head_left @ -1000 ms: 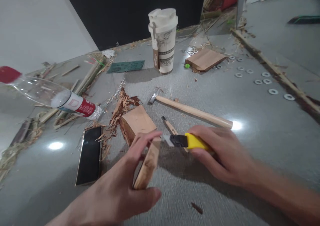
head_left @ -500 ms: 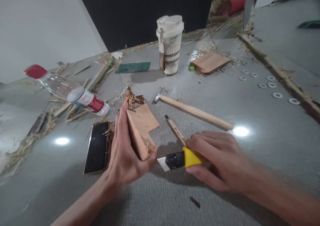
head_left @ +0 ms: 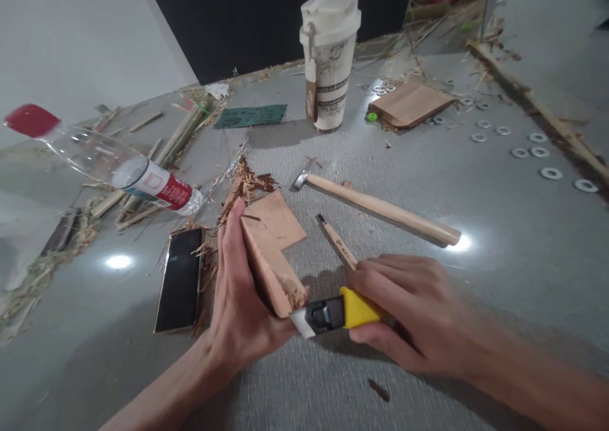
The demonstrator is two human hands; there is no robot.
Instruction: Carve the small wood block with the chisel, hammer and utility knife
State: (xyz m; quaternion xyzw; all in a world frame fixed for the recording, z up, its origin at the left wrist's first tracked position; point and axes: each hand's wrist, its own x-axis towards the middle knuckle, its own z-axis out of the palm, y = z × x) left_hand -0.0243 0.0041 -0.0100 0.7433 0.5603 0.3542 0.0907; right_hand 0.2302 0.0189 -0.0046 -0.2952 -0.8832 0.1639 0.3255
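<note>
My left hand (head_left: 242,291) grips an L-shaped wooden block (head_left: 273,231) along its left side, the thumb near its close end. That near end looks rough and chipped. A yellow and black utility knife (head_left: 356,307) is in my right hand (head_left: 413,310), its blade pointing left. The blade tip is at the block's near corner, close to my left thumb; I cannot tell whether it touches. Just beyond my right hand lies a small wooden-handled carving chisel (head_left: 337,240), its end hidden by the fingers. A hammer (head_left: 380,207) rests behind it.
A phone (head_left: 178,282) and a tilted plastic bottle (head_left: 124,167) are at left. Wood shavings (head_left: 252,180) lie behind the block. A lidded cup (head_left: 329,63), a green strip (head_left: 250,115), a flat wooden piece (head_left: 412,103) and several washers (head_left: 550,173) are farther back.
The knife has moved left and slightly down, bringing its blade to the block's near corner. The block's near end has shifted slightly toward me. The camera view has shifted a little.
</note>
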